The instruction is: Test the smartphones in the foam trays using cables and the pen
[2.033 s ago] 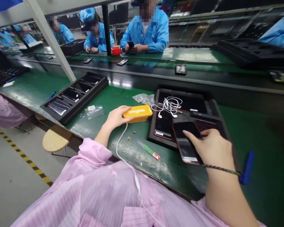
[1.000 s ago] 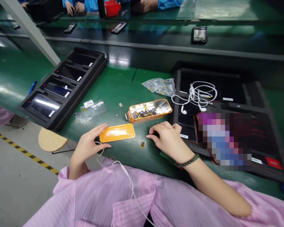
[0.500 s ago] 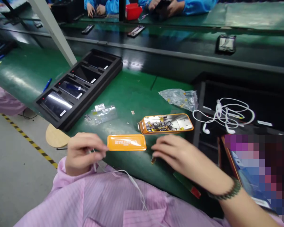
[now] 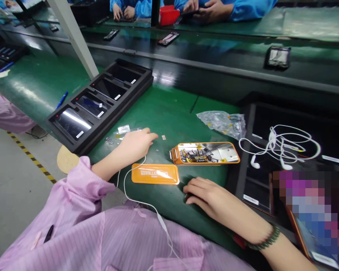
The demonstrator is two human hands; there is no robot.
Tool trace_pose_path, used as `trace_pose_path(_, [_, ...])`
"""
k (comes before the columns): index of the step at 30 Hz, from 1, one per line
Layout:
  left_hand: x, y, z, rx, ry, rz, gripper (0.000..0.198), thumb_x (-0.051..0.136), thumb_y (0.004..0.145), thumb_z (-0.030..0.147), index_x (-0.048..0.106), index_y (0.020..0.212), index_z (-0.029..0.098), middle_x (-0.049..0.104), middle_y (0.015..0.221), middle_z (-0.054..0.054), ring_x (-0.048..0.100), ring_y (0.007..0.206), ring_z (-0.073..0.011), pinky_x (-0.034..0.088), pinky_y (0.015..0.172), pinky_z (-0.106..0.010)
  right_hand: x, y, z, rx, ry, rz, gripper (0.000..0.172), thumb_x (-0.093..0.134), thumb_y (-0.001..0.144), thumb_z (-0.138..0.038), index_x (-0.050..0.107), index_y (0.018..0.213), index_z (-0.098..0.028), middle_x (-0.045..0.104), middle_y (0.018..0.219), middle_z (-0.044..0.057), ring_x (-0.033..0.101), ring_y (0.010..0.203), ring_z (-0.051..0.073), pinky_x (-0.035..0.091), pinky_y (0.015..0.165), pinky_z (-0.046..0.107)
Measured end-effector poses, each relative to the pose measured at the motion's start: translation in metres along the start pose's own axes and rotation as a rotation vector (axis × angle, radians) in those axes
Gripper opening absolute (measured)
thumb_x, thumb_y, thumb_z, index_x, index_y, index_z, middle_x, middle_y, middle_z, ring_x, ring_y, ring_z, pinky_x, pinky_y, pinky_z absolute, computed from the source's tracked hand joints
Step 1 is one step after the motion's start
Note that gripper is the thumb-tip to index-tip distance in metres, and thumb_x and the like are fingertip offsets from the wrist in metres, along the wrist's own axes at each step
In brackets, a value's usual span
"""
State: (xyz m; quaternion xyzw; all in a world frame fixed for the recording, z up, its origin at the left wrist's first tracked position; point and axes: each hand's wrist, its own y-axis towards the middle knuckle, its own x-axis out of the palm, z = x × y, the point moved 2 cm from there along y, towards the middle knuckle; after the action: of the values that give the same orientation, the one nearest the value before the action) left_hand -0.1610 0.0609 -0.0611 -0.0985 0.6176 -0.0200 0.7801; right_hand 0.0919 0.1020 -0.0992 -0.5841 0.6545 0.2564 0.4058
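My left hand point(image 4: 137, 145) reaches over a clear plastic bag point(image 4: 119, 136), fingers stretched out and holding nothing visible. Just beyond its fingertips lies a small pale chip-like piece point(image 4: 163, 137). A white cord point(image 4: 139, 203) loops from near my left wrist down to my lap. Below that hand is an orange tin lid point(image 4: 155, 174), flat on the green bench. My right hand point(image 4: 205, 195) is curled low, right of the lid, around a small dark part mostly hidden by the fingers. Above it stands the open orange tin point(image 4: 206, 153), with many tiny electronic parts inside.
A black foam tray point(image 4: 101, 109) with several phone screens lies at left. Right of the tin are a clear bag point(image 4: 223, 122) and white earphones point(image 4: 274, 146) on a dark tray. Phone frames point(image 4: 278, 57) sit on the line behind; co-workers' hands point(image 4: 214, 10) work beyond.
My left hand has moved from beside the lid's left end, up and right over the plastic bag. My right hand stays low by the lid, its fingers more curled. The view has shifted slightly.
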Motion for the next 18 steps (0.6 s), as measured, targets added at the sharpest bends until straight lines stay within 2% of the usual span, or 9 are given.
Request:
trace_pose_path(3, [0.003,0.028,0.008,0.052,0.087,-0.037,0.03,0.054,0.095,0.022,0.065,0.123,0.023,0.063,0.114,-0.009,0.07,0.093,-0.026,0.053,0.077,-0.034,-0.003,-0.002,0.002,0.019,0.027,-0.025,0.022,0.048,0.094,-0.016,0.069,0.093,-0.023,0.067,0.091,0.005,0.063,0.085,0.02,0.052,0.076,0.033])
trace_pose_path(8, [0.013,0.059,0.003,0.078,0.077,-0.049,0.03,0.065,0.09,0.038,0.066,0.117,0.025,0.062,0.117,-0.006,0.069,0.095,-0.0253,0.051,0.076,-0.032,-0.005,0.001,0.0,0.071,0.005,-0.019,0.024,0.05,0.092,-0.012,0.067,0.079,-0.021,0.065,0.084,0.004,0.059,0.082,0.019,0.048,0.073,0.032])
trace_pose_path(14, [0.018,0.065,-0.004,0.096,0.034,-0.053,0.017,0.065,0.089,0.04,0.071,0.092,0.024,0.064,0.112,-0.002,0.068,0.093,-0.0239,0.049,0.073,-0.031,-0.008,0.006,-0.006,0.197,0.069,-0.075,0.015,0.057,0.087,-0.007,0.062,0.079,-0.019,0.065,0.087,0.004,0.059,0.084,0.019,0.046,0.077,0.032])
trace_pose_path(16, [0.02,0.064,-0.003,0.09,0.041,-0.065,0.016,0.064,0.09,0.038,0.071,0.092,0.023,0.065,0.112,-0.002,0.068,0.094,-0.0242,0.049,0.073,-0.031,-0.008,0.006,-0.007,0.229,0.122,-0.081,0.015,0.059,0.085,-0.005,0.06,0.077,-0.018,0.065,0.085,0.004,0.059,0.083,0.018,0.045,0.076,0.031])
trace_pose_path(18, [0.019,0.062,-0.002,0.111,0.043,-0.057,0.017,0.062,0.091,0.036,0.069,0.103,0.025,0.065,0.116,-0.002,0.068,0.095,-0.0238,0.049,0.074,-0.031,-0.009,0.004,-0.008,0.224,0.187,-0.078,0.017,0.058,0.086,-0.006,0.058,0.074,-0.018,0.064,0.081,0.003,0.058,0.081,0.017,0.045,0.073,0.029])
